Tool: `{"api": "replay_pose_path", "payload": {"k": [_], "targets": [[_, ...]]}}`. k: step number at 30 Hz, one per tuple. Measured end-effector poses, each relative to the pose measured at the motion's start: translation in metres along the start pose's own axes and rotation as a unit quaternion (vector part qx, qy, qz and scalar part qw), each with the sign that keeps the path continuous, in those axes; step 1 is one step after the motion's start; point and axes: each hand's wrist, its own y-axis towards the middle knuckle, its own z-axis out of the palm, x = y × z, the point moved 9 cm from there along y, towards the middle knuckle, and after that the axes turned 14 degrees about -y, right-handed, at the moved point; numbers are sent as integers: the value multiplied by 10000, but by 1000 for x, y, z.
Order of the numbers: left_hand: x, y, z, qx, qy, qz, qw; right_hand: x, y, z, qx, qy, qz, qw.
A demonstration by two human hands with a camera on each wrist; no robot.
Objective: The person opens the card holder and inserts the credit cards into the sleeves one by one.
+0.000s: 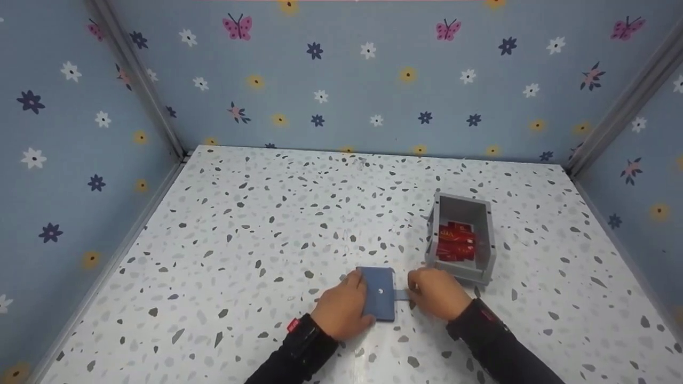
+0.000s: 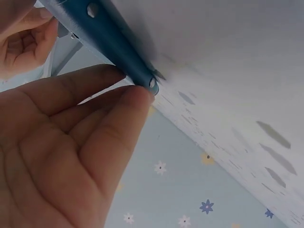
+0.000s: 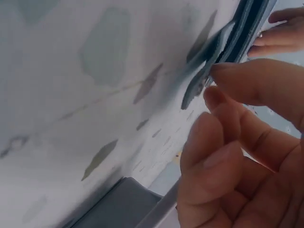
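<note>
A flat blue wallet [image 1: 380, 301] with a round snap stud lies on the speckled table, its short strap [image 1: 401, 295] sticking out to the right. My left hand [image 1: 344, 306] holds the wallet along its left side, fingers at the far corner and thumb at the near edge. Up close in the left wrist view, fingertips touch the end of the blue wallet [image 2: 111, 42]. My right hand [image 1: 438, 292] has its fingers curled at the strap's free end. In the right wrist view, thumb and forefinger pinch at the strap [image 3: 194, 90], partly hiding it.
A grey plastic bin [image 1: 486, 256] stands just beyond my right hand. Inside it lie several red packets [image 1: 456, 242] with printed lettering. Blue panels [image 1: 341, 80] with flowers and butterflies wall in the table at the back and both sides.
</note>
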Motion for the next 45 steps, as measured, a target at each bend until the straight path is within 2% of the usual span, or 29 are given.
{"api": "replay_pose_path", "payload": {"k": [4, 9, 13, 20, 24, 27, 30, 33, 37, 42, 45], "targets": [[-12, 3, 3, 1, 227, 367, 9991, 1, -1, 4, 32, -97, -67, 9999], [-31, 9, 10, 209, 557, 881, 9943, 7, -1, 0, -256, -278, -381, 9986], [-42, 13, 16, 332, 829, 1154, 9893, 9, -2, 0, -383, -411, -543, 9969], [-46, 14, 23, 411, 1009, 1209, 9867, 7, -4, 2, -276, -517, -518, 9969], [-49, 12, 18, 367, 964, 1256, 9867, 6, -4, 3, -146, -478, -471, 9976], [-53, 8, 5, 113, 942, 1406, 9855, 5, -4, 4, -70, -471, -443, 9979], [-55, 3, -12, -336, 916, 1492, 9840, 3, -3, 6, 40, -438, -319, 9985], [-52, -4, -31, -781, 883, 1358, 9837, 1, -3, 7, 114, -392, -171, 9990], [-39, -16, -51, -1278, 978, 1094, 9809, 2, -5, 4, -66, -331, -151, 9993], [-22, -28, -61, -1805, 1159, 1010, 9715, 3, -6, 2, -207, -341, -155, 9991], [-11, -29, -60, -1757, 1014, 859, 9754, 2, -7, 2, -157, -327, -97, 9993]]}}
